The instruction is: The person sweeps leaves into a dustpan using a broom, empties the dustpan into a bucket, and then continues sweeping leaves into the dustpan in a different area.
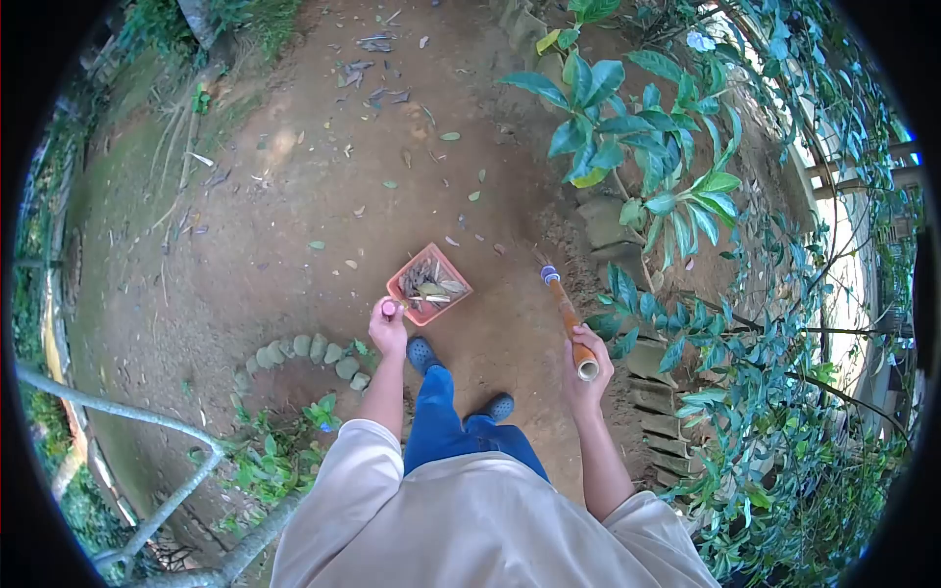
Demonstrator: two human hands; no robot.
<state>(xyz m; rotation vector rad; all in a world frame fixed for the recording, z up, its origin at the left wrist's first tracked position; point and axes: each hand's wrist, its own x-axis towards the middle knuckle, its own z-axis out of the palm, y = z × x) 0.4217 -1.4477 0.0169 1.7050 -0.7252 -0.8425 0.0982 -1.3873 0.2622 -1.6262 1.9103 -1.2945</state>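
My left hand [388, 328] is closed around the pink end of a handle, seen almost end-on. Just beyond it is an orange-pink dustpan [458, 273], box-shaped, with dry leaves [429, 284] inside. How the handle joins the pan is hidden by the hand. My right hand [589, 368] grips a broom [567, 312] by its hollow, bamboo-like handle. A purple and white binding wraps the broom's far end, and thin bristles fan out from there, blurred against the soil.
Loose leaves [450, 136] are scattered over the bare soil ahead. A curved row of stones [302, 347] lies at left, near my feet. Leafy shrubs [598, 127] and a tile-like border [655, 397] run along the right. Pale branches [147, 412] cross the lower left.
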